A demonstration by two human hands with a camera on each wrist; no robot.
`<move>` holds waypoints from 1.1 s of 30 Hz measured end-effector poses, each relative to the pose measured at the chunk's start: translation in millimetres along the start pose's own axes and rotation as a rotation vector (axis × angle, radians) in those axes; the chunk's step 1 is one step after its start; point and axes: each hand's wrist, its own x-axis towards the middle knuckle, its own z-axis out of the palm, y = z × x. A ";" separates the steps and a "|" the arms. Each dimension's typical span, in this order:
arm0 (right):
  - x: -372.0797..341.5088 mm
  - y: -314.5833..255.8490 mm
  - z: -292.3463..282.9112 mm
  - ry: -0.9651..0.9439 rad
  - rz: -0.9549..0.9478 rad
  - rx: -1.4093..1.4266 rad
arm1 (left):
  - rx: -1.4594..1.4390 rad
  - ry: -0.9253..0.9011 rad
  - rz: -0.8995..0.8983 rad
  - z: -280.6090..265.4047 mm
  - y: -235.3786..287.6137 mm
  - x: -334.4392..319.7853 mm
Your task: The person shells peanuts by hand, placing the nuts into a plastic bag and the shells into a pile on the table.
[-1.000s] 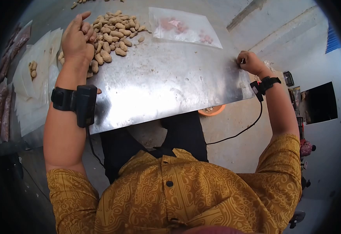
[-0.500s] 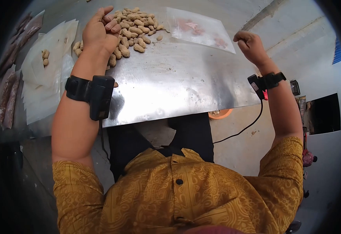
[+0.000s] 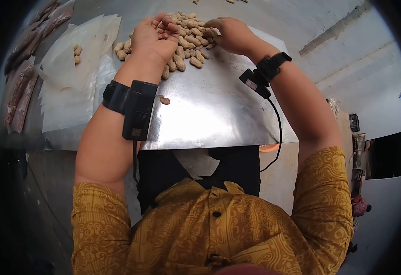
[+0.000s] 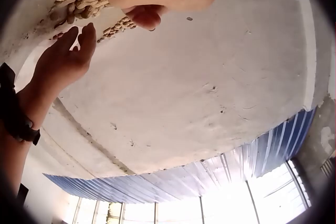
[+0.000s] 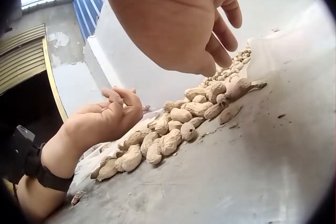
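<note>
At the far left of the table, dark reddish packets lie with their long sides slanting up and to the right. Below them, two narrower packets lean the same way, more steeply. Next comes a fanned stack of clear bags, with a few unshelled peanuts on it in a short column pointing away from the person.

The left hand is palm up, fingers pointing away and to the right; its grip is half closed, cupped round a few reddish kernels. The kernels are too small to tell how each one points. A brown fragment lies on the table near that wrist.

The peanut pile is between the two hands, beyond the bare metal. Its peanuts lie flat at mixed angles: several near the front have their long axes running from upper left to lower right, while one at the left front corner stands closer to lengthwise, pointing away from the person.

The right hand is over the pile's right edge, fingers pointing left and down, its grip fairly wide and holding nothing visible; contact with the shells cannot be told. Partly behind it lies a clear bag.
</note>
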 end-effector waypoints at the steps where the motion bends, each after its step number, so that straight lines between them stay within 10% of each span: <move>1: 3.4 -2.0 2.7 -0.018 0.000 0.019 | 0.022 0.030 0.007 3.6 -2.2 -5.3; 8: 12.2 -29.8 -18.6 -0.305 -0.001 0.159 | 0.022 -0.036 -0.051 1.6 3.8 0.0; 24: -1.5 -32.0 -7.6 -0.216 -0.338 0.232 | 0.140 -0.138 -0.024 -18.9 11.8 25.0; 33: -1.3 -33.7 -16.1 -0.302 -0.148 0.296 | 0.194 -0.168 -0.122 3.4 -3.0 -7.2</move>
